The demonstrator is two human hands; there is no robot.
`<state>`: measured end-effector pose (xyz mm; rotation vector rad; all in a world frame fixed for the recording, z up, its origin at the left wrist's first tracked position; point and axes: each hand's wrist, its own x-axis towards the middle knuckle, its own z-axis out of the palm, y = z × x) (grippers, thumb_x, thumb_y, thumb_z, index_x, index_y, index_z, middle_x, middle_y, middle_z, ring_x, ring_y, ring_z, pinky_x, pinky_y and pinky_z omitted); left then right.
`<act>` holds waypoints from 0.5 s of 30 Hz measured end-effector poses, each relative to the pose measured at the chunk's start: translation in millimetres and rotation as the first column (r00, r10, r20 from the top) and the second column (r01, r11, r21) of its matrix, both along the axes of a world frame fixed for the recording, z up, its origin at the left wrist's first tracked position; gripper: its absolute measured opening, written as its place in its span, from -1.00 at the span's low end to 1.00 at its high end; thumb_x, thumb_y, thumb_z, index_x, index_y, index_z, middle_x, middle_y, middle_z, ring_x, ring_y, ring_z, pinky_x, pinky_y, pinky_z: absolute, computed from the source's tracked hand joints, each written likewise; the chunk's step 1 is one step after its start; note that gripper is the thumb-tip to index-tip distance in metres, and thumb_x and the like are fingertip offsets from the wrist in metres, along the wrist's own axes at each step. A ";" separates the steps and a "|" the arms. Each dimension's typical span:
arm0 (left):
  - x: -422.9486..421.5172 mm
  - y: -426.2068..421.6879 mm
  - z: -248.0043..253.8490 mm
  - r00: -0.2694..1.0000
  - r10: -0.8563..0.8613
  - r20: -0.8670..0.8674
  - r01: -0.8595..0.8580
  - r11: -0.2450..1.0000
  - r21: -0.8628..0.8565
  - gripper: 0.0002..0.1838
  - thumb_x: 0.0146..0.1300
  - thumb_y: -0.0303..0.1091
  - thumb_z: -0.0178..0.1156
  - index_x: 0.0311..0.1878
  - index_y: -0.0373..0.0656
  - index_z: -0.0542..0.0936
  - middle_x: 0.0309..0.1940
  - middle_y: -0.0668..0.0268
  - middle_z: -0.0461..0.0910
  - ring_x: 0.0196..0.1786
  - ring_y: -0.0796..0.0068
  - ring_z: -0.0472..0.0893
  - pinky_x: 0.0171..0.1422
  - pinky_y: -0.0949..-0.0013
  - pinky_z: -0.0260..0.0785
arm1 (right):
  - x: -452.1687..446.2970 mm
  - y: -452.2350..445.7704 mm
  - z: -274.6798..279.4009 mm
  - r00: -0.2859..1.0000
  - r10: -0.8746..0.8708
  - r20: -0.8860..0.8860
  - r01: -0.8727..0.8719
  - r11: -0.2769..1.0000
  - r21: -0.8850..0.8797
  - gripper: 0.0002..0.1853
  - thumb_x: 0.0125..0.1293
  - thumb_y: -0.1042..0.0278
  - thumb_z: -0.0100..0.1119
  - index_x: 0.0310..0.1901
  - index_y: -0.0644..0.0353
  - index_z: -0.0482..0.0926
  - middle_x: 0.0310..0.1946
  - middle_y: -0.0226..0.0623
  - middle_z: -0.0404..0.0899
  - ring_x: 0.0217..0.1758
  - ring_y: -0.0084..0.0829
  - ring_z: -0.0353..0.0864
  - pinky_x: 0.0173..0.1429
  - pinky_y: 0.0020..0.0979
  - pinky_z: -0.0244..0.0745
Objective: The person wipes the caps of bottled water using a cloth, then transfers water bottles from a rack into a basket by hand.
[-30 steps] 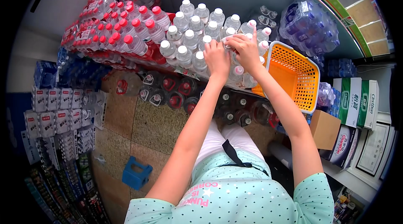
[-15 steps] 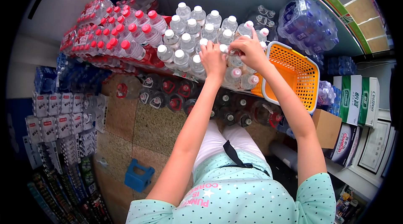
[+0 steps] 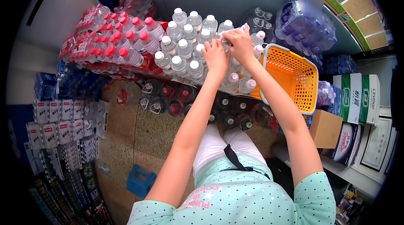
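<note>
Both my hands are over a group of clear plastic bottles [image 3: 182,48] standing upright in rows. My left hand [image 3: 216,59] is closed around the upper part of one bottle, which it mostly hides. Close beside it, my right hand [image 3: 240,44] has its fingers pinched together at a bottle top; what they pinch is hidden. Bottles on the left of the group have white caps. Along the right side, several bottles, such as the pink-topped bottle [image 3: 247,84], have pale pink tops.
An orange and white plastic basket [image 3: 290,79] stands right of the bottles. Red-capped bottle packs [image 3: 113,35] are stacked to the left. Large jugs [image 3: 170,94] stand on the floor below. A blue wrapped pack [image 3: 305,27] is at back right, cartons [image 3: 326,129] at right, a blue plastic stool [image 3: 141,180] lower left.
My right hand has moved slightly left and up, and its raised finger has curled in. My left hand has shifted a little, staying by the bottle tops. The view has tilted slightly.
</note>
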<state>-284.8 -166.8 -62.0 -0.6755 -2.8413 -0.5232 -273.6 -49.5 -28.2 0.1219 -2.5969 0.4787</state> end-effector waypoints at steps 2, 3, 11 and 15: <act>0.2 -0.2 0.2 0.999 -0.008 0.035 0.008 1.000 -0.001 -0.37 0.04 -0.09 0.42 0.13 -0.27 0.55 0.03 0.30 0.46 0.14 0.19 0.37 0.14 0.14 0.25 | 5.5 -1.0 -0.2 0.999 0.026 0.033 -0.024 0.999 -0.041 -0.78 0.09 0.56 0.17 -0.25 0.05 0.68 -0.25 -0.40 0.72 -0.02 -0.30 0.63 0.50 0.24 0.02; -0.1 -0.6 0.3 0.999 -0.011 0.052 0.011 1.000 -0.002 -0.37 0.05 -0.09 0.42 0.13 -0.27 0.55 0.03 0.31 0.45 0.15 0.19 0.36 0.14 0.13 0.24 | 8.1 -0.8 1.1 0.998 0.035 0.053 -0.033 0.998 -0.046 -0.78 0.08 0.55 0.18 -0.25 0.05 0.68 -0.25 -0.39 0.72 -0.03 -0.29 0.64 0.50 0.24 0.02; 3.2 -3.0 -6.9 0.999 -0.038 0.001 0.038 0.999 0.022 -0.32 0.03 -0.07 0.43 0.18 -0.27 0.54 0.07 0.26 0.45 0.19 0.15 0.34 0.19 0.10 0.22 | -9.5 30.3 43.3 0.974 0.073 0.214 0.014 0.925 -0.379 -0.53 -0.13 0.73 -0.06 -0.18 0.17 0.71 -0.33 -0.13 0.72 -0.36 -0.13 0.65 -0.27 -0.41 0.47; 9.7 -0.9 -5.5 1.000 -0.024 0.020 0.024 1.000 0.005 -0.30 0.02 -0.06 0.44 0.19 -0.25 0.53 0.10 0.25 0.45 0.23 0.14 0.33 0.22 0.07 0.21 | -30.6 47.3 36.2 0.989 -0.140 0.038 0.143 0.985 -0.097 -0.67 0.04 0.62 0.10 -0.24 -0.04 0.72 -0.25 -0.42 0.74 -0.02 -0.34 0.65 0.37 0.12 0.19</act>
